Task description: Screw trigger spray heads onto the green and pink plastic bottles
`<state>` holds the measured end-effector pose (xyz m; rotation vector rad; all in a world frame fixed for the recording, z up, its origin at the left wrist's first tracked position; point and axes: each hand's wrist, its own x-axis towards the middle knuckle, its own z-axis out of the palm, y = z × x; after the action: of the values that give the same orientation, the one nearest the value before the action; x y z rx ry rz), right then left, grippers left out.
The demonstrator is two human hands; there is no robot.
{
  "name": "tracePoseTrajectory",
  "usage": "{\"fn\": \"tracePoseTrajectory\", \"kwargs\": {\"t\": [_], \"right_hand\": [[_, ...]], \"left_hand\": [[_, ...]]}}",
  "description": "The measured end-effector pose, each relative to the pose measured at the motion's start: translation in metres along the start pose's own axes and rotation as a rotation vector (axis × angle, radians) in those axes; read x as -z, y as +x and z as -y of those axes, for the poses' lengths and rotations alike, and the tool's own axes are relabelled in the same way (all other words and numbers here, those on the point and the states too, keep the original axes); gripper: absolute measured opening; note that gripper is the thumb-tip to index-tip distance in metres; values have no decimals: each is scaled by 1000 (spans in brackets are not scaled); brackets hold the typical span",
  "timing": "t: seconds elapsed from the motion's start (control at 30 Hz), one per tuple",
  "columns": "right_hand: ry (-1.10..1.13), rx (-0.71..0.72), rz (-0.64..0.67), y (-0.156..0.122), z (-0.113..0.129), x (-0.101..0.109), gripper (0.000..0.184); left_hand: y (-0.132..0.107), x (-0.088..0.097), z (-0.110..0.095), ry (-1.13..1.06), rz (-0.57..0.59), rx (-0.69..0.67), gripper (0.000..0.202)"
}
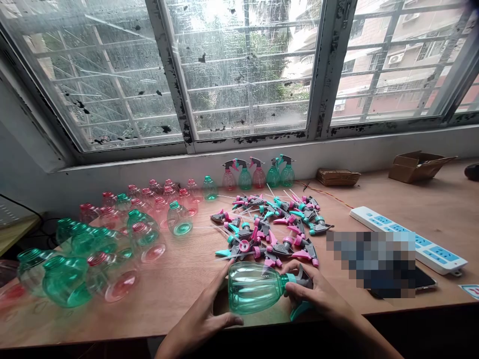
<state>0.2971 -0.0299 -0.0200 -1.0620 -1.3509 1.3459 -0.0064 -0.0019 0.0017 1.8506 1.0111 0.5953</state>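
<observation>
A clear green spray bottle [254, 289] lies on its side in the air at the table's front edge, its base to the left. Around the base curves my left hand [209, 306], thumb below and fingers partly hidden behind the bottle. My right hand [310, 294] grips the neck end, its fingers closed about the grey and teal trigger sprayer head [299, 279]. Just beyond both hands is a heap of loose trigger sprayer heads [262, 234], pink, teal and grey, with thin white tubes.
Several open green and pink bottles [134, 232] crowd the table's left side. Bottles fitted with sprayers [258, 174] line the wall. At right are a white power strip [407, 239], a phone [424, 278] partly behind a blurred patch, and a cardboard box [415, 167]. A flat brown package [338, 177] lies near the wall.
</observation>
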Motion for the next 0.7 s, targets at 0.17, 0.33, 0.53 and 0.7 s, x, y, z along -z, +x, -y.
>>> {"fn": "tracePoseTrajectory", "kwargs": {"t": [0.17,0.33,0.53,0.7], "right_hand": [[11,-10,6,1,2,0,35],[23,-11,12,-1,1,-1,34],[33,1,12,2,-5,1,35],[39,1,20,3,-9,2,35]], "left_hand": [[1,-2,7,-77,26,-43,102],[0,-1,5,-19,7,-47,100],[-2,2,-5,-15,82,-59,98],[-3,2,-2,-16,51,-18,98]]}}
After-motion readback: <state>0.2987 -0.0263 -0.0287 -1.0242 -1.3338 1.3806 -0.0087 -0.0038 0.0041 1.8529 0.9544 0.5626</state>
